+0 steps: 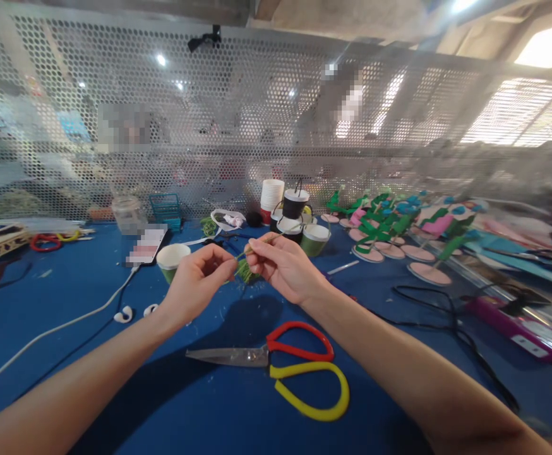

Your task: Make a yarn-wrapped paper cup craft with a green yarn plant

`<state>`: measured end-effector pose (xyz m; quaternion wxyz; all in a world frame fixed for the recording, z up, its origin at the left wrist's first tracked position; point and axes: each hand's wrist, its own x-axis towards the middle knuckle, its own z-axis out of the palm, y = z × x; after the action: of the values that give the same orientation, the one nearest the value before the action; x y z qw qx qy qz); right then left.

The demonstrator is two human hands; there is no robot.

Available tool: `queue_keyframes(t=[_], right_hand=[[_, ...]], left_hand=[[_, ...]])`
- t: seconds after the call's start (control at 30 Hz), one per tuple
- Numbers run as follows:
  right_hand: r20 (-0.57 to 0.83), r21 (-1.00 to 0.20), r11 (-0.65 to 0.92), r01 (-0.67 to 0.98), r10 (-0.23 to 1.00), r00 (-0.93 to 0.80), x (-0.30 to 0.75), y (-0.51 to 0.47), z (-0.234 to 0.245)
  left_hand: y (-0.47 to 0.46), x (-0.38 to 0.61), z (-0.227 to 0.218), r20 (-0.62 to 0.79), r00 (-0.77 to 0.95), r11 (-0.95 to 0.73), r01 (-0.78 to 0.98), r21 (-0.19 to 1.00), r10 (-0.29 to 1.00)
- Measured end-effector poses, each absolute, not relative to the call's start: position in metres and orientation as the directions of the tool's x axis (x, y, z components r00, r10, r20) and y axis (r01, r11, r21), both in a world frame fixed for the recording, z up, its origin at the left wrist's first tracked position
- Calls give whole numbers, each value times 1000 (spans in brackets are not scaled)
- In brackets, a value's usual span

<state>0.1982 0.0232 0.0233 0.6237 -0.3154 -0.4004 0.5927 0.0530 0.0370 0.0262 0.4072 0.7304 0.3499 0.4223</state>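
Note:
Over the middle of the blue table, my left hand (199,280) pinches one end of a thin greenish strand (242,254). My right hand (283,264) grips the same strand a short way to the right, fingertips pressed together. Just below and behind my fingers lies a bundle of green strands (246,272), partly hidden by my right hand. A green paper cup (174,255) with a white inside stands behind my left hand. Nearer to me, scissors (266,359) with one red and one yellow handle lie flat, blades pointing left.
Behind my right hand stand another green cup (314,240), a black cup (295,203) and stacked white cups (273,194). Left are a phone (148,245) on a cable and earbuds (123,315). Right are green-and-pink crafts (383,221), black cord (439,325) and a purple power strip (527,328).

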Motion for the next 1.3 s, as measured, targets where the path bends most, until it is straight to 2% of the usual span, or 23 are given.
queue_keyframes(t=[0.17, 0.37, 0.47, 0.63, 0.87, 0.97, 1.13, 1.3], right_hand=[[219, -884, 199, -424, 976, 1, 199, 24, 21], [416, -889, 433, -146, 899, 133, 199, 24, 16], [445, -880, 462, -106, 882, 152, 198, 24, 15], [366, -880, 401, -253, 914, 174, 194, 23, 16], [149, -834, 164, -527, 986, 71, 194, 24, 19], [73, -828, 58, -557, 997, -6, 194, 25, 20], [28, -816, -40, -577, 994, -108, 195, 25, 18], [87, -835, 56, -548, 996, -31, 196, 25, 18]], left_hand=[[41, 48, 30, 371, 403, -495, 263, 829, 836], [38, 44, 31, 441, 429, -602, 395, 694, 789], [36, 45, 29, 485, 435, -648, 423, 633, 759], [34, 47, 23, 500, 409, -644, 416, 642, 763], [36, 51, 22, 367, 354, -466, 253, 848, 860], [40, 51, 22, 324, 372, -412, 185, 892, 870], [44, 50, 19, 323, 413, -408, 136, 903, 852], [41, 51, 22, 346, 384, -425, 143, 894, 856]])
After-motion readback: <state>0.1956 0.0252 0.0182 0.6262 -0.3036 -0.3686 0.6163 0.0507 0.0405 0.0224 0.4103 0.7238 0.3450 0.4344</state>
